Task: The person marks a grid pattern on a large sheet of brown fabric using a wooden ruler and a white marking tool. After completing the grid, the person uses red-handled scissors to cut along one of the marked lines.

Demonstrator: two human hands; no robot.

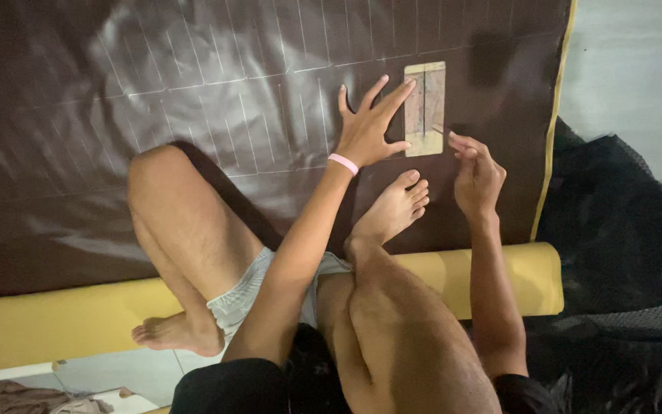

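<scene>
Your right hand (476, 172) is pinched narrow, thumb and fingertips drawn together on a thin marking stick (440, 129) whose tip pokes out to the upper left of the pinch; it is too small to say whether it is chalk or a pencil. Just left of that pinch lies the pale rectangular template (425, 109), flat on the dark brown sheet (193, 100), and the stick's tip meets the template's right edge. Your left hand (369, 130) is spread wide and holds nothing: the palm presses down on the sheet just left of the template, with the index finger reaching onto its upper left corner and the thumb pointing at its lower left side. A pink wristband (343, 163) sits on that wrist. White grid lines (270, 77) run across the sheet to the left of your spread hand and above it. Below the pinch, your bare right foot (392, 211) rests on the sheet, toes near the template's bottom edge, close between both wrists. Your left arm crosses over your raised knees to get there. Nearer to you, a yellow rolled edge (55, 318) of the material runs under your legs. Well to the right of the pinch, past the sheet's yellow border, lies a heap of black mesh fabric (622, 222)
</scene>
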